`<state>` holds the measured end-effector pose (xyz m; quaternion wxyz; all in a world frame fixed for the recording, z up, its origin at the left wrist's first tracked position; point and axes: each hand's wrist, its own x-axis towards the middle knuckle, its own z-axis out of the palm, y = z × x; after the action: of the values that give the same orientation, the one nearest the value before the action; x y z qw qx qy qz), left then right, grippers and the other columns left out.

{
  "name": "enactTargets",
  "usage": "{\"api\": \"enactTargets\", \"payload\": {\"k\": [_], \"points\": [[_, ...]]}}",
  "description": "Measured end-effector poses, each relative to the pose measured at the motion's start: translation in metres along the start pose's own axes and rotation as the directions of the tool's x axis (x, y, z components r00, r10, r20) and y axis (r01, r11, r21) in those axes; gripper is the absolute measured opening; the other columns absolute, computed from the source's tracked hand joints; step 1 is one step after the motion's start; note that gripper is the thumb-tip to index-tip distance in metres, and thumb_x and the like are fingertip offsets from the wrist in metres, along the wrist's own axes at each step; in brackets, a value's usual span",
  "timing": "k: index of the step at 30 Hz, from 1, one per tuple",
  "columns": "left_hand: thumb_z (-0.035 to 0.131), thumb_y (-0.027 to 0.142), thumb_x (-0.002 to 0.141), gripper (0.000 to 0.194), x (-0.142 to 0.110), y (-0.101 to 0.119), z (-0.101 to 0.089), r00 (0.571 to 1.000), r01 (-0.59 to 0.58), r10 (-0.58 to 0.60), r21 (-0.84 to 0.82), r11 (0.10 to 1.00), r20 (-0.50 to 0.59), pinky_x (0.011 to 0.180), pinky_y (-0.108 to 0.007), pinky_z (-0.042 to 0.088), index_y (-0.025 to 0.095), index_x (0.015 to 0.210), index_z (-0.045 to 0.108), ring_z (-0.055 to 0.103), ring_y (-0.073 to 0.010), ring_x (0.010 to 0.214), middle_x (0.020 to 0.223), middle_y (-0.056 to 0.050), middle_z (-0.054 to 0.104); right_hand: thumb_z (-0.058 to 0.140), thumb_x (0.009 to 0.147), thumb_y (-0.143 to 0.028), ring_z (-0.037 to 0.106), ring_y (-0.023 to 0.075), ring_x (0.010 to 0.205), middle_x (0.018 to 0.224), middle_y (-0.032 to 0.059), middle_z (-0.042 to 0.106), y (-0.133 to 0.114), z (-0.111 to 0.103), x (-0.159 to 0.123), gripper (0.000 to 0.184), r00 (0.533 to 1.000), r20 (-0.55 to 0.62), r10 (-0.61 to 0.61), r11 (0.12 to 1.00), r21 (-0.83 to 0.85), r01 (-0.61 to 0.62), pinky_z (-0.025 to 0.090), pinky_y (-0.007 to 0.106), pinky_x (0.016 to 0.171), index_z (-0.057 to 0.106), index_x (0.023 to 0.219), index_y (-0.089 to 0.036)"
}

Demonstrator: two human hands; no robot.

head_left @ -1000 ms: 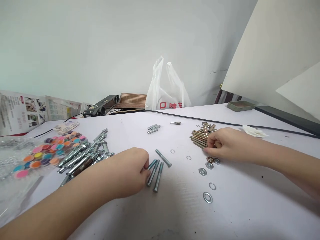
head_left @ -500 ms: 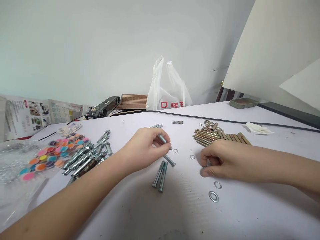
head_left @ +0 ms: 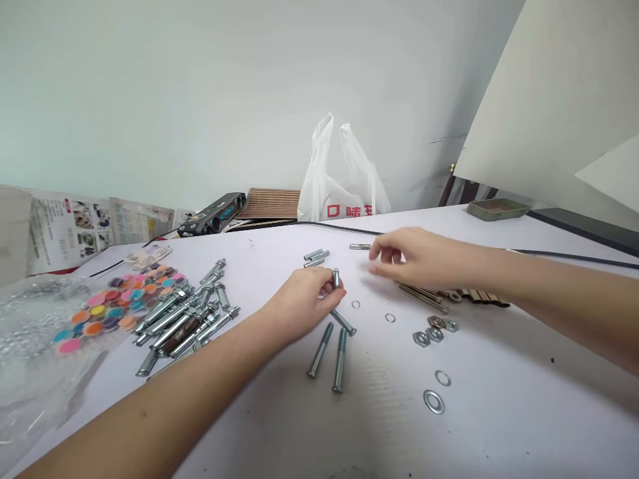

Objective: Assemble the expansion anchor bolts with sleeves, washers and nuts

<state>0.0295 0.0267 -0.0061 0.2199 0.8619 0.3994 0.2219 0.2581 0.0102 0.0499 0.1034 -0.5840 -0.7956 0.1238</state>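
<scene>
My left hand [head_left: 309, 296] is closed around a small silver bolt [head_left: 336, 278], which stands roughly upright between the fingers. Under those fingertips, another bolt [head_left: 344, 322] lies partly covered. Two more bolts, a left one [head_left: 320, 351] and a right one [head_left: 340, 362], rest nearer to me. My right hand [head_left: 407, 256], a little blurred, hovers beside a short metal sleeve [head_left: 359, 247] with thumb and fingers apart and nothing visible between them. Below it lie several hex nuts [head_left: 422, 339], two flat washers [head_left: 433, 402] and two thin rings [head_left: 390, 318].
Assembled expansion bolts [head_left: 184, 319] are heaped on the left beside colourful discs [head_left: 114, 299] and a clear plastic bag [head_left: 40, 346]. Brass-coloured rods [head_left: 424, 296] lie partly behind my right forearm. Short silver sleeves [head_left: 315, 257], a black cable [head_left: 339, 227] and a white carrier bag [head_left: 344, 193] are farther back.
My right hand has moved up and left, away from the spot where the nuts now show. The bolt in my left hand has turned more upright. The view has shifted slightly.
</scene>
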Motion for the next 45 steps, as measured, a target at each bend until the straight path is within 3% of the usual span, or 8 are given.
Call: {"api": "enactTargets", "payload": {"k": [2,5,8,12,16,19,35,45], "points": [[0.055,0.032,0.085,0.018,-0.001,-0.001,0.002,1.000,0.003,-0.003,-0.029,1.000,-0.009,0.071,-0.027,0.046,0.018,0.078,0.065,0.062,-0.0148,0.074,0.081,-0.002,0.069,0.058,0.081,-0.047,0.063,0.0219,0.084,0.102,0.0087,0.070,0.015,0.001,0.031,0.037,0.994,-0.107,0.005,0.995,-0.095,-0.015,0.046,0.032,0.067,0.064,0.106,-0.020],[0.056,0.033,0.085,0.020,-0.002,-0.004,0.005,1.000,0.002,-0.003,-0.020,1.000,-0.023,0.071,-0.027,0.046,0.018,0.082,0.069,0.060,-0.0147,0.073,0.079,-0.002,0.067,0.060,0.080,-0.047,0.063,0.0251,0.085,0.102,0.0118,0.070,0.034,0.009,0.069,0.039,0.998,-0.071,-0.002,0.986,-0.169,-0.009,0.045,0.035,0.068,0.065,0.105,-0.017],[0.056,0.034,0.085,0.021,-0.003,-0.006,0.006,0.999,0.003,-0.003,-0.006,1.000,-0.042,0.070,-0.027,0.045,0.018,0.082,0.071,0.058,-0.0148,0.073,0.079,-0.002,0.066,0.062,0.078,-0.037,0.063,0.0255,0.085,0.096,0.0105,0.071,0.039,0.017,0.084,0.026,0.999,-0.007,-0.034,0.984,-0.174,0.033,0.045,0.035,0.069,0.070,0.095,-0.018],[0.058,0.035,0.085,0.023,-0.003,-0.010,0.007,0.999,0.006,-0.008,-0.055,0.998,-0.038,0.071,-0.026,0.044,0.018,0.076,0.070,0.058,-0.0136,0.074,0.081,-0.002,0.066,0.059,0.081,-0.031,0.062,0.0212,0.079,0.090,0.0083,0.072,0.025,0.013,0.073,0.018,0.994,0.047,-0.103,0.986,-0.128,0.108,0.045,0.033,0.068,0.069,0.089,-0.018],[0.057,0.038,0.086,0.026,-0.003,-0.013,0.007,0.999,-0.015,0.013,-0.060,0.998,-0.031,0.071,-0.027,0.044,0.018,0.076,0.071,0.057,-0.0142,0.073,0.081,-0.003,0.065,0.052,0.090,-0.042,0.061,0.0187,0.088,0.101,0.0066,0.070,0.002,-0.008,0.042,0.029,0.948,0.070,-0.312,0.950,0.028,0.311,0.045,0.031,0.073,0.065,0.101,-0.019],[0.056,0.039,0.086,0.028,-0.003,-0.013,0.007,0.999,-0.036,0.034,-0.061,0.998,-0.037,0.070,-0.027,0.043,0.019,0.073,0.071,0.055,-0.0138,0.071,0.077,-0.002,0.062,0.051,0.090,-0.049,0.059,0.0193,0.088,0.100,0.0061,0.069,-0.010,-0.019,0.022,0.034,0.913,0.095,-0.397,0.915,0.125,0.384,0.044,0.032,0.071,0.066,0.103,-0.021],[0.055,0.037,0.086,0.030,-0.003,-0.013,0.008,0.998,-0.057,0.055,-0.058,0.997,-0.038,0.071,-0.028,0.044,0.018,0.067,0.067,0.055,-0.0135,0.071,0.076,-0.002,0.061,0.056,0.089,-0.041,0.059,0.0193,0.093,0.102,0.0056,0.070,-0.031,-0.021,0.023,0.029,0.864,0.118,-0.490,0.870,0.136,0.475,0.044,0.033,0.077,0.068,0.105,-0.020],[0.058,0.035,0.085,0.024,-0.001,-0.014,0.010,0.997,-0.058,0.053,-0.077,0.995,-0.063,0.073,-0.028,0.046,0.019,0.072,0.072,0.059,-0.0149,0.074,0.081,-0.002,0.066,0.061,0.085,-0.043,0.058,0.0181,0.086,0.094,0.0050,0.068,-0.035,-0.018,0.025,0.032,0.877,0.087,-0.472,0.872,0.190,0.450,0.045,0.033,0.074,0.070,0.106,-0.020]]}}
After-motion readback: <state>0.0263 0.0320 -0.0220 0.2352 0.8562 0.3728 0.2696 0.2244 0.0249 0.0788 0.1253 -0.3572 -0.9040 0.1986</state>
